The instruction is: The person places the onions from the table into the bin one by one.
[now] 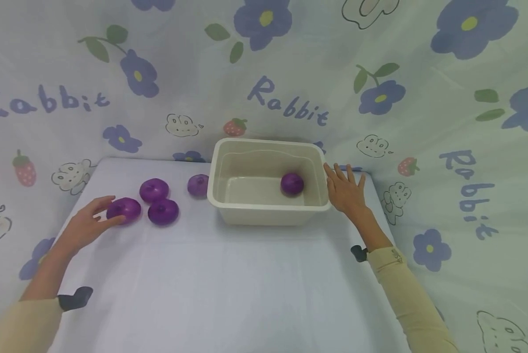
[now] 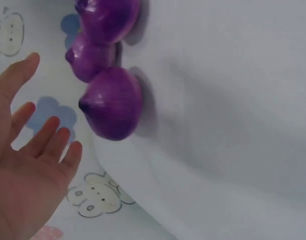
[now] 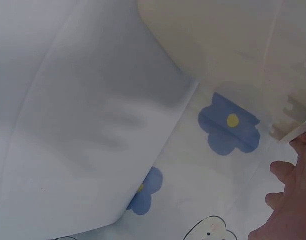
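Note:
A purple onion [image 1: 123, 211] lies at the left of the white table, between the spread thumb and fingers of my left hand [image 1: 85, 225]. The left wrist view shows that hand apart from the nearest onion [image 2: 113, 104], its fingers loosely extended. Two more purple onions [image 1: 163, 212] sit close to its right. Another, paler onion [image 1: 198, 186] stands against the left side of a cream plastic bin [image 1: 264, 215]. Inside the bin, toward the right, rests one onion [image 1: 292, 184]. My right hand [image 1: 347, 193], fingers spread, rests at the bin's right rim; its exact contact is partly hidden.
A white cloth printed with flowers and rabbits [image 1: 180, 73] hangs behind and beside the table [image 1: 228, 284]. The bin stands near the table's back edge. A dark strap end [image 1: 76, 298] sticks out at my left wrist, another [image 1: 358, 253] at the right.

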Demonstrator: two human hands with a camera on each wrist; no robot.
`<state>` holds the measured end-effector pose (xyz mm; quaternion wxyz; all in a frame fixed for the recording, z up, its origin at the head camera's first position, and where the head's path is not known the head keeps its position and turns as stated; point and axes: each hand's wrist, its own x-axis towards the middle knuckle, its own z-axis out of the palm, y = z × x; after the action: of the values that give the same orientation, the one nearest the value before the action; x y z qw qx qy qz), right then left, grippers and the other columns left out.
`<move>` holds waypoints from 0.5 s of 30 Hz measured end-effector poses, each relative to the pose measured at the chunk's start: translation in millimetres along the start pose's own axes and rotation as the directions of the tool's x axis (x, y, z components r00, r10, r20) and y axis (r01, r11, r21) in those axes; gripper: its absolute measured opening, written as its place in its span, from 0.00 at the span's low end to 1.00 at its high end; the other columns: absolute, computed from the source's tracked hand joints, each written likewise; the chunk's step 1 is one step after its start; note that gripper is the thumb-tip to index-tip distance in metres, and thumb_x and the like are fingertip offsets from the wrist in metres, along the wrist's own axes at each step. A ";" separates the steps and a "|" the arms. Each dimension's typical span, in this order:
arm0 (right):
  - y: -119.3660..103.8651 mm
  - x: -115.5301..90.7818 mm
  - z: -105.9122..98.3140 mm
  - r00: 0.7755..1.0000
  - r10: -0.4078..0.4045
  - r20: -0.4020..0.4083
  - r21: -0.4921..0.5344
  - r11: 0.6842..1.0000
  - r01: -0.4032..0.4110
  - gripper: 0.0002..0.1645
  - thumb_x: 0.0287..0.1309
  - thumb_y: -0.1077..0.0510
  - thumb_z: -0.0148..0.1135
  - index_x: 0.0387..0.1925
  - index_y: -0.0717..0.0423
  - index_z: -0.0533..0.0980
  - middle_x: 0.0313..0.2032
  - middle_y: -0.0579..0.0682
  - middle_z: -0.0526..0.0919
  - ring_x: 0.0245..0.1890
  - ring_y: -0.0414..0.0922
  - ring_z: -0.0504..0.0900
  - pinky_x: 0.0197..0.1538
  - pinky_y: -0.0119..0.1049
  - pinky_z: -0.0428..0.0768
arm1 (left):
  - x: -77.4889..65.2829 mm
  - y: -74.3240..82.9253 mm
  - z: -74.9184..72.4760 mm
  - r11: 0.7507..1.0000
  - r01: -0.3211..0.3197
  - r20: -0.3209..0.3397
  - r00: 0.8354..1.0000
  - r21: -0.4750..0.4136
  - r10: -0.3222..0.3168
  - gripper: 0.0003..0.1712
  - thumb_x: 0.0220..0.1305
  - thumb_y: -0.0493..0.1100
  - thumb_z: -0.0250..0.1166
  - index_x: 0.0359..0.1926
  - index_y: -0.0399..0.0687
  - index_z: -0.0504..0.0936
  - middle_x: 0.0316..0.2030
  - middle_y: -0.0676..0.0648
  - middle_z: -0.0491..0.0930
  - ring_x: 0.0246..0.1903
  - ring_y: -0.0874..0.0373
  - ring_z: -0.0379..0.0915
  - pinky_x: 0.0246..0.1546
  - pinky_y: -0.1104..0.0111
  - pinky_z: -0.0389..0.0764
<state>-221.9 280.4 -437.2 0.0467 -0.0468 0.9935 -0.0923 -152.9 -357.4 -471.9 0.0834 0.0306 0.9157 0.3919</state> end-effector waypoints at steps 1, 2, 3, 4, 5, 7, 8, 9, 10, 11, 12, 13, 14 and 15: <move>0.3 0.2 0.2 1.000 0.002 0.001 0.000 1.000 -0.002 0.34 0.78 0.43 0.20 0.80 0.41 0.44 0.78 0.55 0.44 0.76 0.61 0.31 0.67 0.68 0.21 | 0.9 -3.6 -0.7 1.000 0.003 -0.003 1.000 0.002 -0.003 0.47 0.69 0.51 0.65 0.74 0.29 0.52 0.69 0.21 0.53 0.66 0.22 0.48 0.60 0.32 0.57; 0.6 0.3 0.5 1.000 0.004 0.001 0.001 1.000 -0.004 0.34 0.78 0.43 0.20 0.80 0.41 0.44 0.78 0.55 0.44 0.76 0.61 0.30 0.67 0.68 0.21 | 1.9 -6.9 -1.3 1.000 0.008 -0.005 1.000 0.003 -0.008 0.47 0.69 0.51 0.65 0.74 0.28 0.52 0.69 0.21 0.52 0.66 0.21 0.47 0.60 0.31 0.57; 0.9 0.5 0.7 1.000 0.005 0.000 0.002 1.000 -0.005 0.34 0.78 0.42 0.20 0.80 0.41 0.44 0.78 0.55 0.44 0.76 0.60 0.30 0.67 0.68 0.21 | 3.0 -9.7 -1.7 1.000 0.018 -0.004 1.000 0.008 -0.018 0.47 0.69 0.51 0.65 0.74 0.28 0.52 0.69 0.20 0.52 0.66 0.20 0.47 0.59 0.30 0.56; 0.9 0.6 0.9 1.000 0.005 -0.002 0.003 1.000 -0.005 0.34 0.78 0.42 0.20 0.80 0.41 0.44 0.78 0.55 0.44 0.76 0.61 0.31 0.67 0.68 0.21 | 4.3 -12.5 -2.2 1.000 0.028 -0.002 1.000 0.013 -0.028 0.48 0.69 0.52 0.65 0.74 0.28 0.52 0.69 0.20 0.51 0.65 0.20 0.47 0.59 0.29 0.56; 1.1 0.8 0.9 1.000 0.006 -0.004 0.002 1.000 -0.006 0.34 0.78 0.42 0.20 0.80 0.41 0.44 0.78 0.55 0.44 0.76 0.61 0.31 0.67 0.68 0.21 | 6.1 -15.8 -2.6 0.999 0.039 0.002 0.999 0.018 -0.039 0.48 0.69 0.52 0.65 0.74 0.28 0.51 0.69 0.20 0.50 0.65 0.19 0.46 0.58 0.28 0.56; 1.4 1.0 1.1 1.000 0.006 -0.008 -0.002 1.000 -0.006 0.34 0.78 0.42 0.20 0.80 0.42 0.44 0.78 0.55 0.45 0.76 0.61 0.32 0.67 0.68 0.21 | 10.3 -22.2 -2.7 0.997 0.069 0.014 0.997 0.035 -0.069 0.49 0.69 0.54 0.65 0.74 0.29 0.51 0.69 0.19 0.49 0.65 0.18 0.46 0.55 0.26 0.56; 1.4 1.0 1.0 1.000 0.006 -0.010 -0.004 1.000 -0.006 0.34 0.78 0.43 0.20 0.80 0.42 0.45 0.78 0.55 0.45 0.76 0.61 0.32 0.67 0.68 0.22 | 12.7 -25.8 -2.5 0.996 0.083 0.025 0.996 0.033 -0.084 0.50 0.69 0.55 0.64 0.75 0.29 0.49 0.70 0.19 0.47 0.65 0.18 0.45 0.55 0.26 0.56; 1.5 0.9 1.0 1.000 0.005 -0.011 -0.005 1.000 -0.005 0.34 0.78 0.43 0.20 0.80 0.42 0.45 0.78 0.55 0.45 0.76 0.61 0.33 0.67 0.68 0.22 | 15.3 -29.1 -2.2 0.995 0.096 0.034 0.995 0.032 -0.097 0.51 0.69 0.55 0.64 0.75 0.30 0.49 0.70 0.19 0.46 0.65 0.18 0.45 0.54 0.25 0.56; 1.4 0.8 0.9 1.000 0.004 -0.010 -0.007 1.000 -0.004 0.34 0.78 0.43 0.20 0.80 0.42 0.45 0.78 0.55 0.45 0.76 0.62 0.33 0.67 0.68 0.22 | 18.0 -32.6 -1.8 0.994 0.106 0.044 0.993 0.028 -0.107 0.51 0.69 0.56 0.64 0.76 0.31 0.47 0.70 0.19 0.45 0.65 0.18 0.45 0.54 0.25 0.56; 1.4 0.6 0.8 1.000 0.002 -0.010 -0.011 1.000 -0.002 0.34 0.78 0.43 0.20 0.80 0.42 0.45 0.78 0.55 0.45 0.76 0.62 0.33 0.67 0.69 0.23 | 20.9 -36.3 -1.3 0.993 0.115 0.054 0.992 0.025 -0.116 0.52 0.69 0.56 0.64 0.76 0.31 0.46 0.71 0.19 0.43 0.65 0.18 0.44 0.55 0.25 0.56; 1.3 0.5 0.8 1.000 0.001 -0.010 -0.013 1.000 -0.001 0.34 0.78 0.43 0.20 0.80 0.42 0.45 0.78 0.55 0.45 0.76 0.62 0.34 0.67 0.69 0.23 | 23.7 -39.3 -0.7 0.992 0.121 0.061 0.991 0.023 -0.122 0.53 0.68 0.56 0.64 0.76 0.32 0.45 0.71 0.20 0.43 0.65 0.18 0.45 0.55 0.26 0.56; 1.1 0.4 0.8 1.000 0.001 -0.009 -0.012 1.000 -0.001 0.34 0.78 0.43 0.20 0.80 0.42 0.45 0.78 0.55 0.45 0.76 0.62 0.34 0.67 0.69 0.23 | 26.5 -42.2 0.0 0.992 0.124 0.068 0.990 0.018 -0.125 0.54 0.68 0.56 0.65 0.76 0.32 0.44 0.71 0.20 0.42 0.65 0.17 0.45 0.56 0.26 0.56; 1.1 0.4 0.8 1.000 0.000 -0.009 -0.011 1.000 0.000 0.34 0.78 0.43 0.21 0.80 0.42 0.45 0.78 0.55 0.45 0.76 0.62 0.34 0.67 0.69 0.23 | 29.0 -44.4 0.4 0.992 0.125 0.078 0.989 0.010 -0.126 0.54 0.68 0.56 0.65 0.77 0.32 0.43 0.72 0.20 0.41 0.65 0.17 0.44 0.56 0.26 0.56; 1.0 0.4 0.8 1.000 0.000 -0.006 -0.011 1.000 0.000 0.34 0.78 0.43 0.20 0.80 0.42 0.44 0.78 0.55 0.45 0.76 0.62 0.33 0.67 0.68 0.22 | 31.3 -46.2 0.7 0.992 0.127 0.085 0.988 0.006 -0.127 0.55 0.68 0.56 0.65 0.77 0.33 0.42 0.72 0.21 0.41 0.65 0.17 0.45 0.57 0.26 0.56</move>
<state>-222.3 281.1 -438.2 0.0433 -0.0466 0.9942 -0.0872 -183.1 -385.0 -509.8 0.1472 -0.0110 0.9115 0.3838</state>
